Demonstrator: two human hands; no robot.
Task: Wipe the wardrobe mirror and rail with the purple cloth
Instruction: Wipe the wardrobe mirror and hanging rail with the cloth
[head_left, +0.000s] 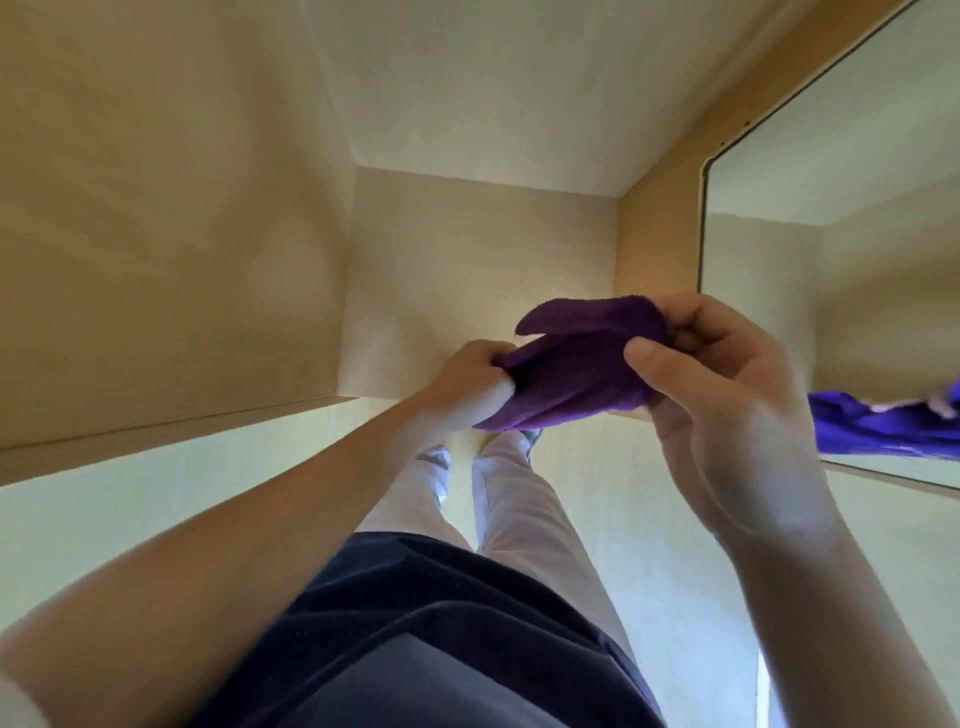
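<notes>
From the head camera, both hands hold the purple cloth up in front of the wooden wardrobe. The left hand has its fingers curled tight around the cloth's left end. The right hand pinches the right end between thumb and curled fingers. The cloth is bunched up between the two hands. The mirror is on the right side, just beside the right hand, and shows some purple near its bottom edge.
</notes>
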